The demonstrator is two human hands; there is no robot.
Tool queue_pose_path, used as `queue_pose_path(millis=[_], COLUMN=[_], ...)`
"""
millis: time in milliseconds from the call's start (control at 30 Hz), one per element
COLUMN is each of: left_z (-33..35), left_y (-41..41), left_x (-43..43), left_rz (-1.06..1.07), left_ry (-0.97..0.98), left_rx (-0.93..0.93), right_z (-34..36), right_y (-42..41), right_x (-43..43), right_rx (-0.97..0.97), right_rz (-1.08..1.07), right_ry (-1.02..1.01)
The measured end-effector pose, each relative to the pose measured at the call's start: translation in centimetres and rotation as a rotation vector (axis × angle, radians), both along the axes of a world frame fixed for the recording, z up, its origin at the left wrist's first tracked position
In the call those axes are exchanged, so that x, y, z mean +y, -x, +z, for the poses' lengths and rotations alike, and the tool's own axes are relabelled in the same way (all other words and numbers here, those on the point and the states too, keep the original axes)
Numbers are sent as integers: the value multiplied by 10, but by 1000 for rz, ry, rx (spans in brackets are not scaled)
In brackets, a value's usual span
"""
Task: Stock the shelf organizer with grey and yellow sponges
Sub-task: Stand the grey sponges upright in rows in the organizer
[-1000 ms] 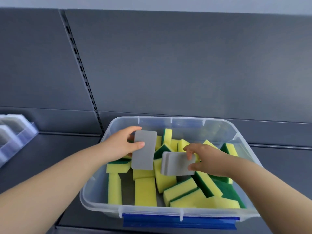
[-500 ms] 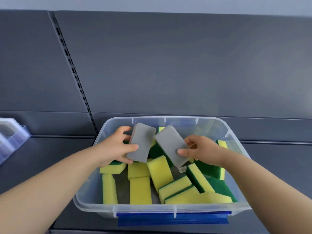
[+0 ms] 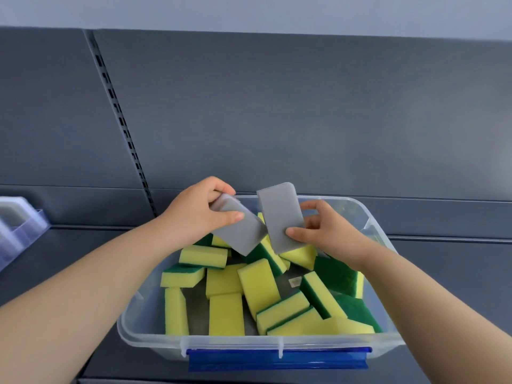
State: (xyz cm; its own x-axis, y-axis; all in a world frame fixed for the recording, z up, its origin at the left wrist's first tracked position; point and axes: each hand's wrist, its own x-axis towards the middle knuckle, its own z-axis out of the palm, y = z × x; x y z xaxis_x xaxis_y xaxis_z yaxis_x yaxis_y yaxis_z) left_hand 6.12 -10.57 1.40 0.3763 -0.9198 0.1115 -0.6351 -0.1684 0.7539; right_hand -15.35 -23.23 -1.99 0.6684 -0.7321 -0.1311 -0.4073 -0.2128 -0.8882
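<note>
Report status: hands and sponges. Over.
Left grip holds one grey sponge, right grip a second grey sponge, both over the bin. Yellow sponges lie inside. Organizer far left; nothing seen in the way.

1. Dark grey flat metal shelf (image 3: 448, 273), carries everything.
2. Clear rectangular plastic tub (image 3: 133, 328) with blue front latch sits on it, centre.
3. Translucent bluish plastic shelf organizer (image 3: 19, 225) at far left, well apart from tub.

Forearms outstretched, left hand (image 3: 194, 217) round a grey sponge (image 3: 243, 234), right hand (image 3: 332, 231) round the other grey sponge (image 3: 279, 214).
</note>
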Motion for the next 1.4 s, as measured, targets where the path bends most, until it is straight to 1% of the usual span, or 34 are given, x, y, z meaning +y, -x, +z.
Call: queue_pose_path(millis=[100,167,233,267,333,367,433,533,700,933,1067,1200,1400], left_z=[5,8,13,14,14,14,11,6,1,9,13,22,36], left_y=[11,17,21,21,18,17,18,26,40,49,47,36,1], left_x=[-7,-12,-17,-19,-23,-24,-25,-26,-25,-13,11,53,153], left_rz=[34,43,56,57,48,38,22,17,8,86,102,155,236], left_ry=[48,114,171,179,138,103,42,14,-19,25,84,173,289], left_rx=[19,31,40,57,95,100,94,104,56,-9,12,-61,-127], right_z=[6,9,10,10,10,11,12,12,7,7,12,21,46], right_y=[0,0,0,1,5,7,12,17,21,29,30,24,-18], right_x=[6,10,12,12,11,11,9,6,-1,-13,-6,17,101], right_rx=[15,18,-25,-68,-148,-173,-186,-208,-305,-376,-418,-464,-488], right_rz=[73,120,129,114,78,77,111,147,34,-84,-88,-81,59], right_ry=[72,99,72,24,-83,-100,-79,-79,-128,-174,-185,-161,-19])
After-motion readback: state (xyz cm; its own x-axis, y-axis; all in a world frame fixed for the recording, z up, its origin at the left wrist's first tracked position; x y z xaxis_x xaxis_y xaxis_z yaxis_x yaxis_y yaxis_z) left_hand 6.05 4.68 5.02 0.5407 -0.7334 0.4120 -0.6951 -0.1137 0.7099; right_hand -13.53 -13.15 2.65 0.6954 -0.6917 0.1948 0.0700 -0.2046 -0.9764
